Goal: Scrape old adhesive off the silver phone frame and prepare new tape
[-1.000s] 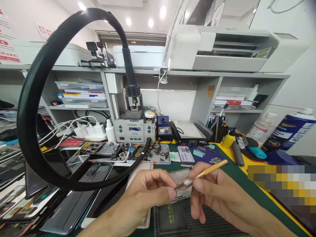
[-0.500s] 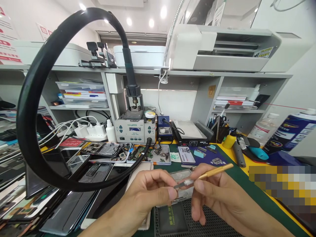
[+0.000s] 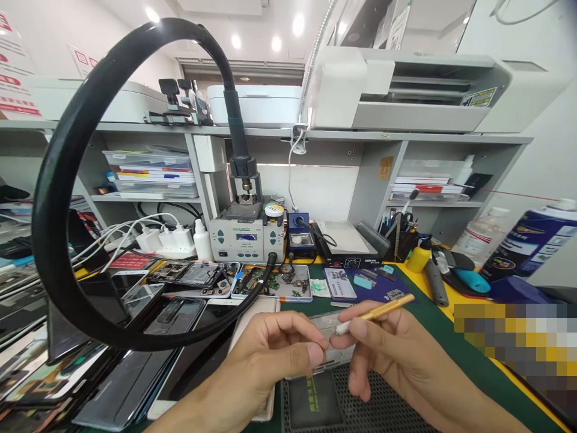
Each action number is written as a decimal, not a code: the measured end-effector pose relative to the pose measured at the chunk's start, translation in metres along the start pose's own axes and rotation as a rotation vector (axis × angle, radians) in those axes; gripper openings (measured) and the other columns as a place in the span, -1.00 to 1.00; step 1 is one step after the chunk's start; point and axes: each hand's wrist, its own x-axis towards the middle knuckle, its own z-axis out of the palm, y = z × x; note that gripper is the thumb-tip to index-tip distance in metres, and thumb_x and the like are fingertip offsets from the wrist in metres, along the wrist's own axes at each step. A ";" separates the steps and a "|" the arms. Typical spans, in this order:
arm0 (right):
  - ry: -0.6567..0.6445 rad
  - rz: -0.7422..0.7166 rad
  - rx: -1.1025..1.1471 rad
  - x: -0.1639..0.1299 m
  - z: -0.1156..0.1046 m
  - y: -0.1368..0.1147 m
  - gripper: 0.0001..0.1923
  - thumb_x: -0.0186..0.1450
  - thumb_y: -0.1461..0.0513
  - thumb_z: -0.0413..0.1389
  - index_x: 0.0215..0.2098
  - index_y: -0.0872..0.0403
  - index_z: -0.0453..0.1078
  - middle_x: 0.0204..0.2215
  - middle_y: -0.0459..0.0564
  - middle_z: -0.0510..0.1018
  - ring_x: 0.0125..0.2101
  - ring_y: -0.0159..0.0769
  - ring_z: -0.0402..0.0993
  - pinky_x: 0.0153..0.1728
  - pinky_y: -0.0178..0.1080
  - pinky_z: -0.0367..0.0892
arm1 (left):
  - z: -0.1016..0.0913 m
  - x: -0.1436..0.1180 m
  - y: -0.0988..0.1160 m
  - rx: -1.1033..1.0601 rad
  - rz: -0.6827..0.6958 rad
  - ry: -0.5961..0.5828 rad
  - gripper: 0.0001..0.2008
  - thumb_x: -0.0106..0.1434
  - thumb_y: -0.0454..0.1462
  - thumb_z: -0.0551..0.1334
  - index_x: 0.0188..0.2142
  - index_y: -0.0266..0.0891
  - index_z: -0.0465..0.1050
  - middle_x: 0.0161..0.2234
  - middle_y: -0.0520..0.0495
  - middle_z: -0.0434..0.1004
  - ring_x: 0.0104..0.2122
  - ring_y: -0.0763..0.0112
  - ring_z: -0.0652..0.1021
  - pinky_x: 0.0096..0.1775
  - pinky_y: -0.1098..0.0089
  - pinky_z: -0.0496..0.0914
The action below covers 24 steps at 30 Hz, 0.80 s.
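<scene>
Head cam: R hand (image 3: 394,340) grips gold tool (image 3: 388,308), long axis twd L hand (image 3: 273,355), pinched nr tool's front end, contents unclear.

Your tabletop (image 3: 451,337): green surface, yellow border. Low in front of you, black perforated mat (image 3: 360,415). To your left, dark glossy rectangular phones (image 3: 130,385), piled flat. Farther back from you, shallow pale tray (image 3: 297,298) holding green circuit boards (image 3: 252,279); flat dark-blue sheet (image 3: 378,288) to its right. Behind, boxy grey electronic station (image 3: 229,246). At your right, small yellow plastic bottle (image 3: 419,255) just beside grey rod-shaped tool (image 3: 435,285).
</scene>
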 end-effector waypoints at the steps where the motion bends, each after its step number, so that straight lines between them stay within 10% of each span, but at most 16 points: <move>1: 0.028 0.001 -0.006 0.001 0.001 0.000 -0.91 0.38 0.23 0.28 -0.18 0.10 0.59 -0.34 0.05 0.73 -0.55 -0.29 0.68 -0.54 -0.35 0.54 | 0.001 -0.001 0.000 -0.007 -0.008 0.003 -0.86 0.13 -0.26 0.50 -0.40 -0.26 0.63 -0.47 0.03 0.55 -0.46 0.56 0.43 -0.31 0.53 0.30; 24: 0.132 -0.104 -0.147 0.001 0.006 0.003 -0.78 0.30 0.11 0.35 -0.31 0.13 0.59 -0.54 0.07 0.70 -0.54 -0.26 0.67 -0.51 -0.38 0.52 | -0.005 0.001 -0.006 -0.023 -0.024 0.021 -0.84 0.21 -0.22 0.43 -0.37 -0.30 0.65 -0.39 -0.07 0.59 -0.40 0.47 0.46 -0.26 0.42 0.31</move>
